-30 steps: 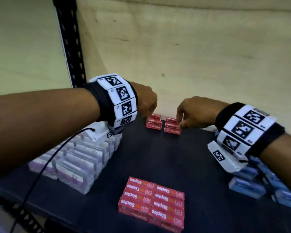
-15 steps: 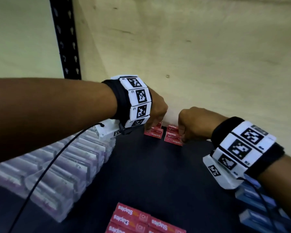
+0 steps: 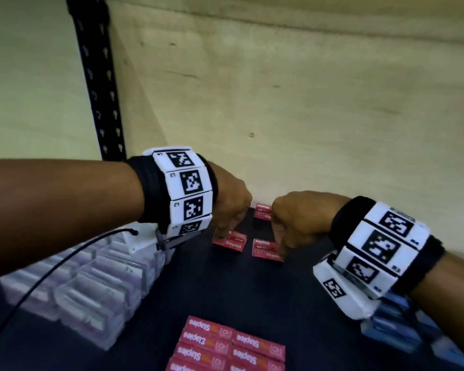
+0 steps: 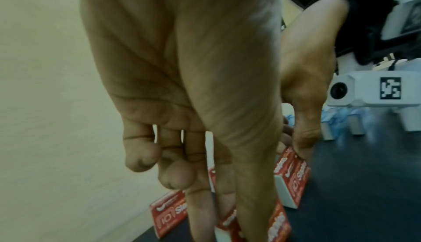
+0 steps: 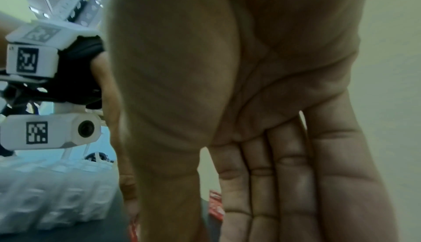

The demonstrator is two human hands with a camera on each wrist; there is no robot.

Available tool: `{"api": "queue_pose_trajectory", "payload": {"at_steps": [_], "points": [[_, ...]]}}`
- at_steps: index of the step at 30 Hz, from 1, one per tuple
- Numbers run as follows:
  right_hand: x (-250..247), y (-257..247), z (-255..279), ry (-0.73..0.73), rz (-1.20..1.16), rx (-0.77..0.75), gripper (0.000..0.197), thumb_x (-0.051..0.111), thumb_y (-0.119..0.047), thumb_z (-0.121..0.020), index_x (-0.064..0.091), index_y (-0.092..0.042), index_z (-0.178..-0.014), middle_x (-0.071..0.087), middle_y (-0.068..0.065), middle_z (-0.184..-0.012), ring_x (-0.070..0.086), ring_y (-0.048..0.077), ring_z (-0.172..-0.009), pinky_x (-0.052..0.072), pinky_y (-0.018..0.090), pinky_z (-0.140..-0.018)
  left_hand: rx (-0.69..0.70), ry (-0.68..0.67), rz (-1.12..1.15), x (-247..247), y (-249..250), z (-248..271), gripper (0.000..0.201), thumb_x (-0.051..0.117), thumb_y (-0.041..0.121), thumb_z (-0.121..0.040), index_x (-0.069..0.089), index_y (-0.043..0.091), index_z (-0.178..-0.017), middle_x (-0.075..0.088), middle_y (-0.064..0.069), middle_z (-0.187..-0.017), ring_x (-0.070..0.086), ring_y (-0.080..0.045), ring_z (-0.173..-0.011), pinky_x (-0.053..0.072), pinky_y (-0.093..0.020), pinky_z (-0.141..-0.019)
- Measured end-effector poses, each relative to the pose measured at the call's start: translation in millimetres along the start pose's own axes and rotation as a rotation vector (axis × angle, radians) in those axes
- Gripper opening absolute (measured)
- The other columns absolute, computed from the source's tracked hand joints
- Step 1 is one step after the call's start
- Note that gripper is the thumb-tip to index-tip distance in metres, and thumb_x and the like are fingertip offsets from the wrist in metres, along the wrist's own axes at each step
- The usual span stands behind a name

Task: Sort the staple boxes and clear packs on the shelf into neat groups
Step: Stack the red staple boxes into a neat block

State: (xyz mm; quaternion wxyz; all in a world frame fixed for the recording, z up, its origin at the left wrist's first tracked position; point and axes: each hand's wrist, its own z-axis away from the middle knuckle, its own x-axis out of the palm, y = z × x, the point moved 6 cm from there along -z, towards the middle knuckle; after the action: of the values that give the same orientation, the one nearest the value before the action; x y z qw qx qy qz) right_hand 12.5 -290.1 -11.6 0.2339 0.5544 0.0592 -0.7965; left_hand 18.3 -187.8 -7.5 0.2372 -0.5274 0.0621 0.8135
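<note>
Red boxes grasped at the far shelf

One red box (image 3: 229, 241) is pinched by the left hand (image 3: 232, 199); another box (image 3: 265, 250) is gripped by the right hand (image 3: 298, 218).

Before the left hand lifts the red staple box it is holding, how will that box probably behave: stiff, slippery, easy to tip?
The red staple box under the left hand looks like a small flat carton with printed card faces, so it is probably stiff and not very slippery. It lies low on the dark shelf, so tipping seems unlikely. Staples may make it heavy for its size.
</note>
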Motion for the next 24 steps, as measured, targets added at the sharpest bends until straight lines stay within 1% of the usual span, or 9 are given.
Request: {"api": "queue_pose_trajectory", "payload": {"at_steps": [2,4,6,8,11,16,19,22,24], "points": [[8.3,-5.2,14.4,-0.052,-0.049,-0.031,0.022,0.077,-0.031,-0.081,0.074,-0.016,-0.097,0.068,-0.005,-0.080,0.062,0.013,-0.073,0.052,0.027,-0.066,0.037,-0.066,-0.014,9.7,7.7,5.2,0.020,0.069,0.020,-0.089,0.072,0.014,-0.107,0.070,0.004,-0.104,0.055,-0.002,-0.067,0.041,-0.007,-0.046],[17.4,-10.3,28.4,-0.085,-0.100,-0.069,0.016,0.076,-0.027,-0.082,0.076,-0.018,-0.095,0.072,-0.007,-0.087,0.063,0.012,-0.077,0.053,0.028,-0.070,0.031,-0.093,-0.032,16.2,15.8,17.7,0.016,0.071,0.026,-0.086,0.073,0.021,-0.101,0.065,0.013,-0.087,0.051,0.000,-0.066,0.043,-0.014,-0.053],[24.5,-14.4,40.2,-0.097,-0.127,-0.098,0.012,0.075,-0.025,-0.081,0.076,-0.019,-0.091,0.075,-0.007,-0.092,0.066,0.013,-0.083,0.055,0.031,-0.079,0.062,-0.102,-0.013,23.4,20.7,27.3,0.017,0.072,0.029,-0.085,0.073,0.023,-0.101,0.061,0.016,-0.080,0.053,-0.001,-0.070,0.047,-0.019,-0.065],[29.4,-17.9,51.7,-0.086,-0.145,-0.106,0.009,0.076,-0.028,-0.080,0.075,-0.023,-0.087,0.073,-0.010,-0.087,0.065,0.010,-0.082,0.056,0.030,-0.080,0.089,-0.091,-0.005,29.5,24.1,35.1,0.018,0.074,0.031,-0.083,0.074,0.024,-0.100,0.065,0.014,-0.082,0.057,-0.002,-0.075,0.049,-0.022,-0.069],[35.0,-21.0,66.0,-0.055,-0.184,-0.109,0.013,0.078,-0.033,-0.078,0.073,-0.026,-0.087,0.072,-0.011,-0.084,0.065,0.008,-0.081,0.056,0.030,-0.080,0.112,-0.097,-0.011,36.4,30.0,48.9,0.019,0.077,0.033,-0.079,0.076,0.023,-0.096,0.073,0.008,-0.089,0.065,-0.007,-0.078,0.050,-0.021,-0.065],[44.2,-27.1,87.2,-0.047,-0.227,-0.111,0.013,0.078,-0.036,-0.077,0.071,-0.028,-0.086,0.072,-0.012,-0.081,0.066,0.006,-0.078,0.056,0.027,-0.077,0.123,-0.106,0.012,46.5,34.4,70.0,0.019,0.078,0.036,-0.079,0.076,0.024,-0.094,0.075,0.006,-0.088,0.069,-0.008,-0.083,0.055,-0.024,-0.074],[48.3,-29.8,95.6,-0.066,-0.263,-0.120,0.015,0.077,-0.036,-0.079,0.071,-0.027,-0.090,0.075,-0.009,-0.087,0.069,0.008,-0.080,0.055,0.024,-0.071,0.123,-0.114,0.009,51.6,34.9,80.6,0.019,0.075,0.035,-0.082,0.075,0.024,-0.097,0.075,0.005,-0.089,0.069,-0.008,-0.083,0.058,-0.029,-0.079],[50.0,-32.0,101.0,-0.074,-0.298,-0.147,0.015,0.073,-0.034,-0.084,0.070,-0.024,-0.095,0.076,-0.007,-0.088,0.064,0.002,-0.067,0.046,0.015,-0.060,0.107,-0.124,0.028,53.2,33.5,87.1,0.018,0.075,0.032,-0.083,0.075,0.025,-0.100,0.075,0.005,-0.091,0.069,-0.009,-0.086,0.058,-0.029,-0.082],[50.6,-33.7,103.7,-0.086,-0.332,-0.170,0.012,0.069,-0.030,-0.088,0.069,-0.022,-0.097,0.076,-0.005,-0.090,0.063,0.001,-0.066,0.046,0.013,-0.060,0.105,-0.119,0.048,52.9,33.1,90.0,0.018,0.075,0.029,-0.083,0.075,0.026,-0.101,0.075,0.006,-0.093,0.069,-0.009,-0.088,0.057,-0.030,-0.084]]}}
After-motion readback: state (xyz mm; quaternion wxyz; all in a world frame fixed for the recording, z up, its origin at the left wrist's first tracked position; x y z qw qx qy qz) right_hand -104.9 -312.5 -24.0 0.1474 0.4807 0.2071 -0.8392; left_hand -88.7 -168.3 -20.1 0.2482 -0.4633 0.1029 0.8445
